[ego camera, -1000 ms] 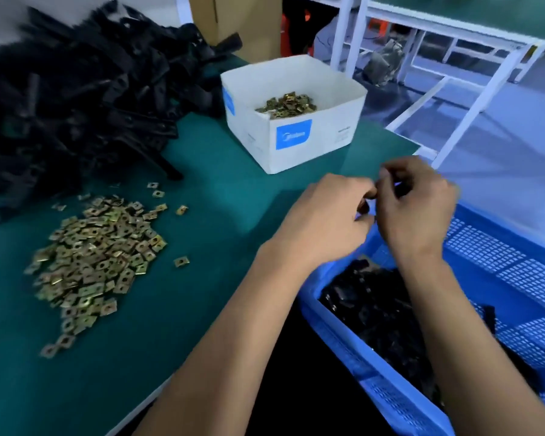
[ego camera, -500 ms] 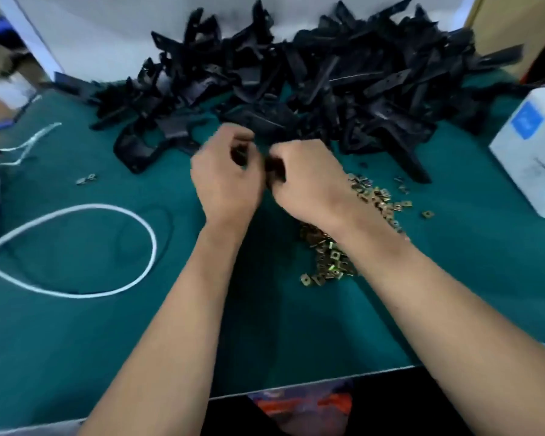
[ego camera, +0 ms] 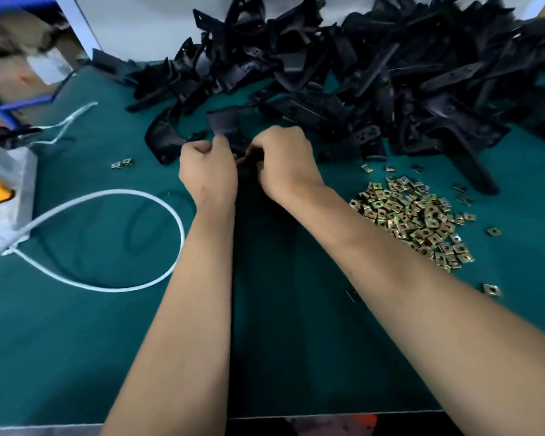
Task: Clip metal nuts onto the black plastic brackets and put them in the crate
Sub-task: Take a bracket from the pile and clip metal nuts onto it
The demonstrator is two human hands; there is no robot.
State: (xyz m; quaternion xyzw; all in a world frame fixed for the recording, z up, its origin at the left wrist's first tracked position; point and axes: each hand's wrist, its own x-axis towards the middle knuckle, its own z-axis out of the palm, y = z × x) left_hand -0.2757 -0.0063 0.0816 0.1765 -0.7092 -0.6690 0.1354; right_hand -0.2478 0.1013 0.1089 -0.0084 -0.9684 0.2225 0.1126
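The black plastic bracket (ego camera: 225,130) I am working on sits between my two hands, just this side of the big bracket pile (ego camera: 375,77) at the far edge of the green table (ego camera: 76,325). From what I can see, its broad end sticks out on the far side of my knuckles while its near end disappears into my grip, so I judge its long axis to run roughly near-to-far. My left hand (ego camera: 210,174) has its fingers curled around the bracket's left side. My right hand (ego camera: 285,160) is curled against the right side, fingertips pressed together at the bracket; whether a nut is pinched there is hidden. The loose metal nuts (ego camera: 412,215) lie to the right and nearer, just beside my right forearm, so the right hand is the closer one for fetching the next nut. The crate is not in view.
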